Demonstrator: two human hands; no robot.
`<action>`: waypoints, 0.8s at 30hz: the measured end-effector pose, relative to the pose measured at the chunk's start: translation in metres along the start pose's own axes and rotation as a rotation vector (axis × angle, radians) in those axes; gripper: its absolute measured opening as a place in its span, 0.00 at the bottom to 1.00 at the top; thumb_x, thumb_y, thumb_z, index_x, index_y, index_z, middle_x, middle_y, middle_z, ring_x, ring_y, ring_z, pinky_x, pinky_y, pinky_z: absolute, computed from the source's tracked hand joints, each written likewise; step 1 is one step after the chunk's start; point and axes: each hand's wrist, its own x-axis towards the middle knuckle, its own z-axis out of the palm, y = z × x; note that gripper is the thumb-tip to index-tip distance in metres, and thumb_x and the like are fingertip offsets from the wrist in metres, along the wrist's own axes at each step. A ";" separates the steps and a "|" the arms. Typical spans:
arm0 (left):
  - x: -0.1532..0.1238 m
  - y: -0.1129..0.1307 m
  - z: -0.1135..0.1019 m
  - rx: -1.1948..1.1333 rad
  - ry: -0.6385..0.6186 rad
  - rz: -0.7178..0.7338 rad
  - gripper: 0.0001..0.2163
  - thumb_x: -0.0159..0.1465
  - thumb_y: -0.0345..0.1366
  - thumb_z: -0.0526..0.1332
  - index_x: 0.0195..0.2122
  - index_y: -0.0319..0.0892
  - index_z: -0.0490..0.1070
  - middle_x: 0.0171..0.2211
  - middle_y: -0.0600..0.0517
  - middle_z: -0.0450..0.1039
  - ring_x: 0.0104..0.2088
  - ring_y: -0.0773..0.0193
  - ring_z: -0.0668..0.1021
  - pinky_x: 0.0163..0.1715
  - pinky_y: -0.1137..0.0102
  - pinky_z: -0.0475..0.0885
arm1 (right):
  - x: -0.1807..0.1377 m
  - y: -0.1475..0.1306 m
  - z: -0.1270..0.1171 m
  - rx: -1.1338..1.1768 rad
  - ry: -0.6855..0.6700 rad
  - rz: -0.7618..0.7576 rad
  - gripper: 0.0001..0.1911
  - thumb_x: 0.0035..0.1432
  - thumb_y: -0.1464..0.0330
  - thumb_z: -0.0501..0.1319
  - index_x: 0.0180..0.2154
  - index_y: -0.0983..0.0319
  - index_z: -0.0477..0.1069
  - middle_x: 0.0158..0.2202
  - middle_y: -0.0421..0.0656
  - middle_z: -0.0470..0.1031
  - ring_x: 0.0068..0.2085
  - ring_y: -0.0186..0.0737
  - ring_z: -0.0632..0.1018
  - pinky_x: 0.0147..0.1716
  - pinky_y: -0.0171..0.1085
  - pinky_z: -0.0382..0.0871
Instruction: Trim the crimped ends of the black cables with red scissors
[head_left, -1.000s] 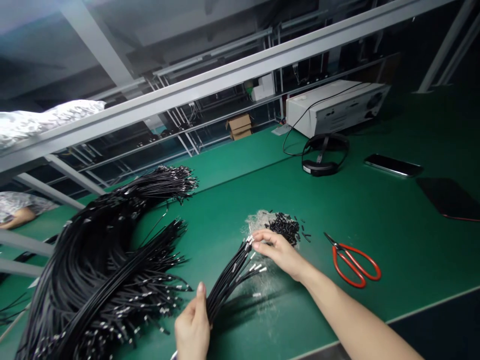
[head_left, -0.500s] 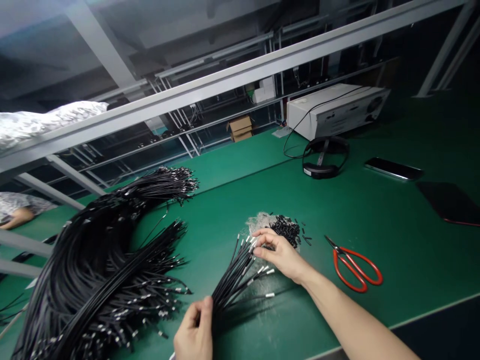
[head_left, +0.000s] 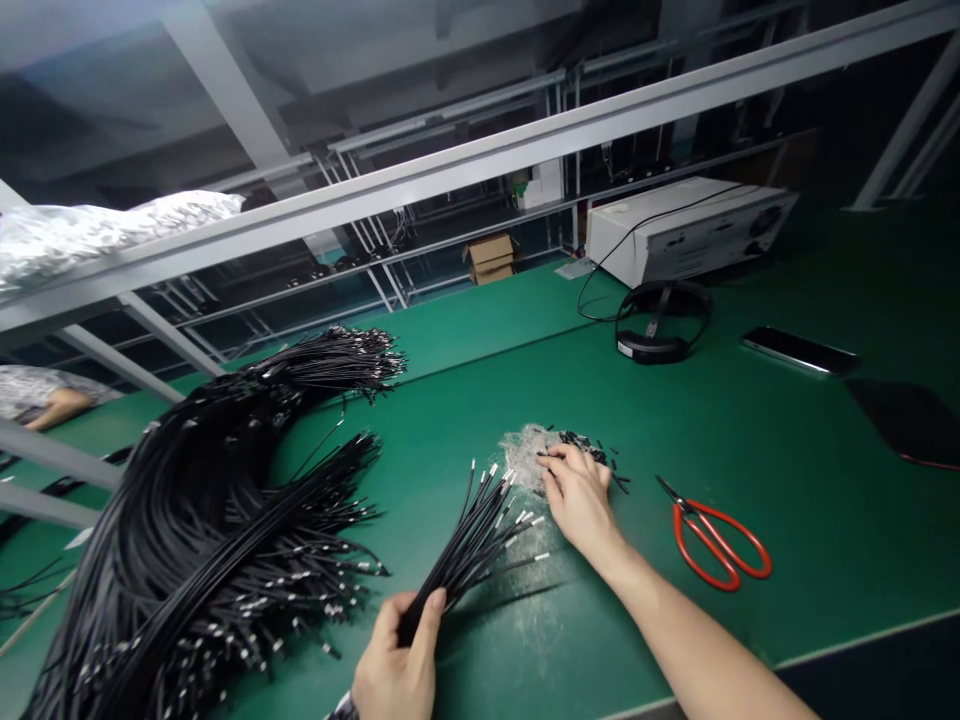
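My left hand (head_left: pixel 401 655) is closed around a bundle of black cables (head_left: pixel 457 560), low in the middle of the view. The cables fan out up and to the right, and their ends carry white tips. My right hand (head_left: pixel 581 500) rests over a pile of small black tubes (head_left: pixel 600 452), partly hiding it. Its thumb and forefinger are apart, and no object shows between them. Beside these fingers lies a crumpled clear plastic bag (head_left: pixel 525 450). To the right of my right arm are red-handled scissors (head_left: pixel 720 545) on the green table (head_left: pixel 450 400).
A large heap of black cables (head_left: pixel 195 500) fills the left side. Further back are a black headband device (head_left: pixel 652 345), a white box-shaped machine (head_left: pixel 690 230) and a phone (head_left: pixel 799 350). A grey rail (head_left: pixel 480 165) crosses above the table. Another person's hand (head_left: pixel 60 408) shows at far left.
My right hand has left the white cable tips and moved right to the pile of black tubes. My left hand still holds the bundle. The whole view has shifted slightly.
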 end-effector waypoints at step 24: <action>0.005 -0.011 0.003 0.019 -0.024 0.008 0.24 0.53 0.61 0.55 0.36 0.45 0.71 0.29 0.54 0.77 0.26 0.66 0.75 0.27 0.77 0.65 | 0.010 0.007 -0.009 0.303 0.141 0.177 0.12 0.57 0.60 0.54 0.37 0.61 0.69 0.44 0.50 0.68 0.49 0.51 0.65 0.51 0.49 0.54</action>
